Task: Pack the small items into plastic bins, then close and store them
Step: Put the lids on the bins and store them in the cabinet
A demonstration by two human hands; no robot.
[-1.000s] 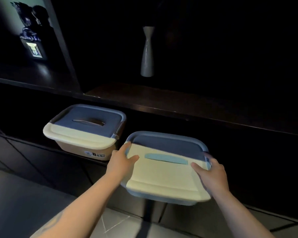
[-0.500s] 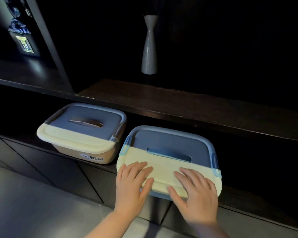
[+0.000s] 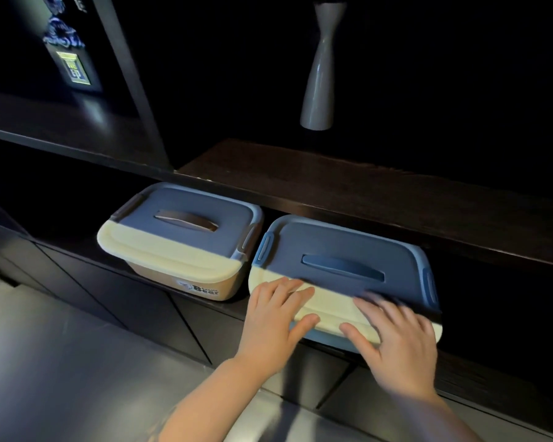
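Observation:
Two closed plastic bins with pale lids sit side by side in a low dark shelf slot. The left bin (image 3: 186, 247) has a "Bear" label on its front and stands untouched. The right bin (image 3: 348, 266) has a blue handle and blue side clips, and its front edge sticks out past the shelf. My left hand (image 3: 275, 317) lies flat on the front left of its lid, fingers spread. My right hand (image 3: 396, 339) lies flat on the front right of that lid, fingers spread and blurred.
A dark wooden shelf board (image 3: 364, 193) hangs right above the bins. On it stands a slim white vase (image 3: 320, 74). A framed picture (image 3: 74, 68) is at the upper left behind a dark upright post (image 3: 131, 81). Grey floor (image 3: 61, 362) lies below.
The right bin has slid deeper into the shelf slot. My hands went from gripping its sides to lying flat on the front of its lid.

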